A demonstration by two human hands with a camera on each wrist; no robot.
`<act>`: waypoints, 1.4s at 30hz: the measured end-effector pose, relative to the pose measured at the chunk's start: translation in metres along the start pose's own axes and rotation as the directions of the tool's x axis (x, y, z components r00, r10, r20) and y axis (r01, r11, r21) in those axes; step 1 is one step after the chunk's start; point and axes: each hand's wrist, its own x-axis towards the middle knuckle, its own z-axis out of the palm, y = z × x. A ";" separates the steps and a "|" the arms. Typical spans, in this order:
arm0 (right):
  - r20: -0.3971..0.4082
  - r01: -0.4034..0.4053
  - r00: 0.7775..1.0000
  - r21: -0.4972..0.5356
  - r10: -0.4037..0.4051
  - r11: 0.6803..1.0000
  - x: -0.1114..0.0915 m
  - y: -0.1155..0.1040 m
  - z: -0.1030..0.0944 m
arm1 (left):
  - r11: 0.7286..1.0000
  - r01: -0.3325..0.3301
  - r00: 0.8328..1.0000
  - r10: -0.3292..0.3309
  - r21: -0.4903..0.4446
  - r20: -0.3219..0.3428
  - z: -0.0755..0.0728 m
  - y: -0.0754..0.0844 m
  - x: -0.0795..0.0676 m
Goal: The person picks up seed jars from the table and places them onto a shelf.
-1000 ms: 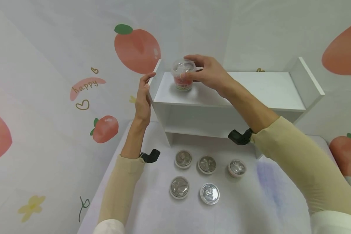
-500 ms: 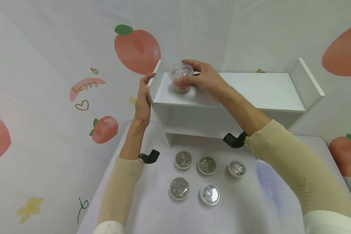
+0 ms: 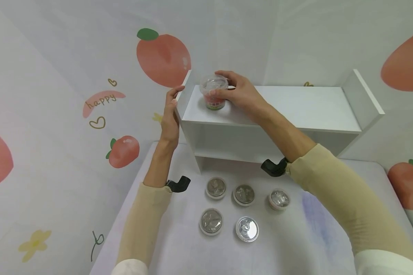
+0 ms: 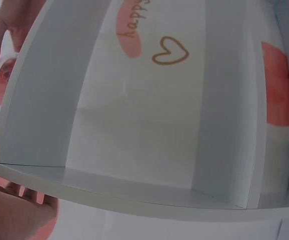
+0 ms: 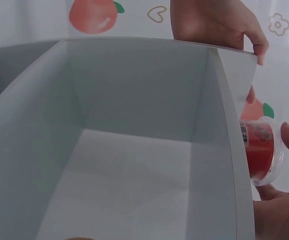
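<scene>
A clear plastic cup (image 3: 214, 100) with a red label and a transparent lid stands at the left end of the white shelf unit's top board (image 3: 303, 105). My right hand (image 3: 242, 93) holds it from the right, thumb in front and fingers behind. The right wrist view shows the same cup (image 5: 260, 150) between thumb and fingers, its base at the board. My left hand (image 3: 170, 118) grips the unit's left side panel (image 3: 184, 97) from outside, fingertips over its edge. In the left wrist view, the shelf covers part of the left hand (image 4: 17, 212).
Several similar lidded cups stand on the white table in front of the unit, among them one at the right (image 3: 279, 199) and one nearest me (image 3: 247, 229). A lower shelf board (image 3: 232, 158) runs beneath the top one. A fruit-patterned wall sheet (image 3: 124, 68) hangs behind.
My right hand has moved the cup slightly left and down on the top board, then stayed nearly still. The left hand keeps its grip on the side panel.
</scene>
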 end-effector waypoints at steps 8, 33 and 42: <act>0.009 -0.012 1.000 -0.016 0.012 1.000 0.000 0.000 0.000 | 1.000 -0.008 1.000 0.007 -0.011 -0.010 0.002 0.000 -0.001; -0.120 0.015 0.992 -0.079 -0.024 0.997 -0.049 0.002 -0.031 | 1.000 -0.025 1.000 0.025 0.004 -0.004 0.013 -0.006 0.004; -0.114 0.081 0.990 -0.030 -0.084 0.996 -0.071 0.000 -0.035 | 1.000 -0.017 0.999 0.018 0.023 -0.026 0.010 -0.002 0.004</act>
